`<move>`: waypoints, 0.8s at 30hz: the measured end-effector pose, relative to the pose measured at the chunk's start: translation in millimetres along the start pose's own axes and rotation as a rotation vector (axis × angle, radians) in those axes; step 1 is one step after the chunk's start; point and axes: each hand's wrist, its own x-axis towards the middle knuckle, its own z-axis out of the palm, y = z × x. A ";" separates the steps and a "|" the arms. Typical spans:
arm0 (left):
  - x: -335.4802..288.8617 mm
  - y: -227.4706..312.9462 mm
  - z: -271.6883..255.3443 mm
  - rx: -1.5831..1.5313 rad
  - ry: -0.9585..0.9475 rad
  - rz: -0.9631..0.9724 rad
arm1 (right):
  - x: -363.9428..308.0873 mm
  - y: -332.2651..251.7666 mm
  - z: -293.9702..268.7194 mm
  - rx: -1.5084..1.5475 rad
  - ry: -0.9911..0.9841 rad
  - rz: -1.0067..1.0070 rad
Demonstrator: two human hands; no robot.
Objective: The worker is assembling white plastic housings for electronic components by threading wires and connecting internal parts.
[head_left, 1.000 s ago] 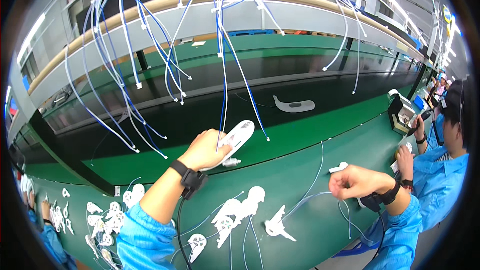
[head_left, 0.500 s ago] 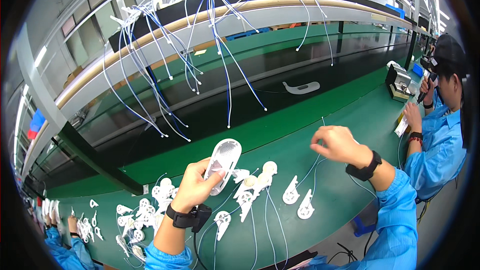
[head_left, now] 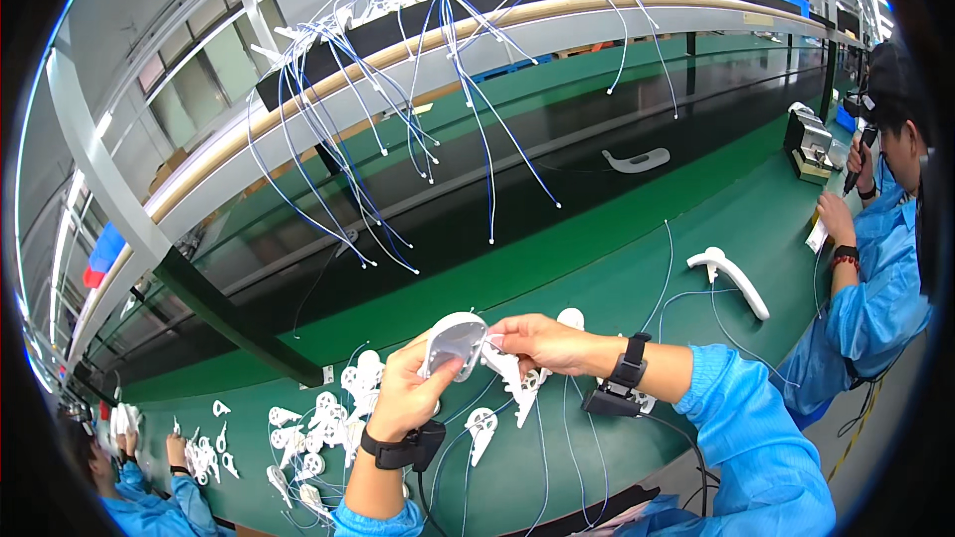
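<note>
A white, hollow plastic shell (head_left: 460, 340) is tilted up in my left hand (head_left: 406, 390), whose thumb presses inside it. Beside the shell's right edge, my right hand (head_left: 545, 342) pinches a small white piece, mostly covered by the fingers. Just below lie white plastic parts (head_left: 512, 375) with wheel-like ends, some with thin blue-grey cables. Another wheel-ended part (head_left: 481, 428) lies nearer to me. My right wrist partly hides more parts beneath it. Farther right on the green table rests a curved white handle-like piece (head_left: 741, 283) with a cable.
Many white parts (head_left: 323, 428) are heaped left of my left wrist. Blue and white cables (head_left: 487, 159) dangle from the shelf rail ahead. A grey shell (head_left: 637, 160) lies on the dark belt. A co-worker's hand (head_left: 838, 217) is at the right; another person (head_left: 149, 497) works far left.
My right hand has come left and down from the right side to the shell. The shell has tipped in my left hand. The curved white piece now shows. The view has shifted slightly.
</note>
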 end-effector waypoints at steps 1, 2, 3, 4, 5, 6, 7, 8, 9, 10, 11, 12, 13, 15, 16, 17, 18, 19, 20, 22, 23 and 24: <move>-2.9 6.6 -2.2 0.033 0.008 0.044 | -2.2 -6.0 2.2 0.014 0.046 -0.021; -5.9 14.6 -4.1 0.064 0.012 0.091 | -6.5 -10.6 3.5 0.016 0.052 -0.024; -9.4 21.2 -5.6 0.086 0.015 0.089 | -9.7 -13.9 2.6 0.007 0.066 -0.093; -15.0 30.0 -5.5 0.086 0.010 0.090 | -14.5 -18.5 1.9 -0.003 0.081 -0.163; -22.0 38.6 -5.1 0.079 -0.002 0.031 | -22.9 -28.4 3.5 -0.014 0.051 -0.189; -29.1 43.1 -5.3 0.077 -0.012 -0.029 | -28.1 -34.0 3.5 -0.013 0.048 -0.190; -38.3 40.6 -5.2 -0.023 -0.011 -0.080 | -32.9 -38.3 2.4 -0.041 0.020 -0.246; -41.7 43.0 -1.9 -0.024 -0.014 -0.079 | -38.4 -40.6 0.3 -0.069 -0.002 -0.302; -44.0 47.0 3.3 -0.133 0.055 -0.049 | -43.7 -41.6 -3.0 -0.063 -0.003 -0.336; -45.3 47.9 6.9 -0.244 0.123 -0.020 | -50.0 -43.6 -5.8 -0.063 0.002 -0.338; -50.7 45.2 1.9 -0.252 0.181 -0.004 | -55.4 -46.5 -5.0 -0.101 -0.004 -0.370; -52.5 36.1 -2.0 -0.286 0.259 0.097 | -60.0 -49.6 -3.9 -0.140 -0.010 -0.398; -55.5 27.8 -9.1 -0.373 0.310 0.130 | -64.3 -53.1 -2.4 -0.212 0.002 -0.457; -60.5 21.8 -16.0 -0.518 0.454 0.123 | -75.7 -61.5 -3.1 -0.370 -0.012 -0.550; -63.2 15.7 -19.5 -0.515 0.459 0.122 | -79.4 -66.0 -4.2 -0.529 -0.026 -0.644; -64.1 7.8 -22.7 -0.573 0.460 0.072 | -82.0 -70.2 -6.0 -0.678 0.003 -0.706; -63.8 2.8 -24.4 -0.630 0.464 0.022 | -83.1 -69.6 -4.2 -0.676 -0.004 -0.706; -60.6 -3.1 -15.8 -0.606 0.503 -0.041 | -83.4 -67.6 -1.3 -0.539 -0.014 -0.638; -59.2 -11.7 -15.4 -0.625 0.357 -0.061 | -84.2 -66.7 2.7 -0.405 -0.023 -0.568; -51.2 -17.0 2.8 -0.532 0.281 -0.182 | -80.1 -68.4 13.1 -0.254 -0.048 -0.535; -48.4 -20.9 11.2 -0.524 0.237 -0.202 | -76.2 -67.5 13.8 -0.364 -0.022 -0.542; -46.2 -25.2 18.8 -0.518 0.191 -0.222 | -73.3 -66.2 14.7 -0.476 0.007 -0.547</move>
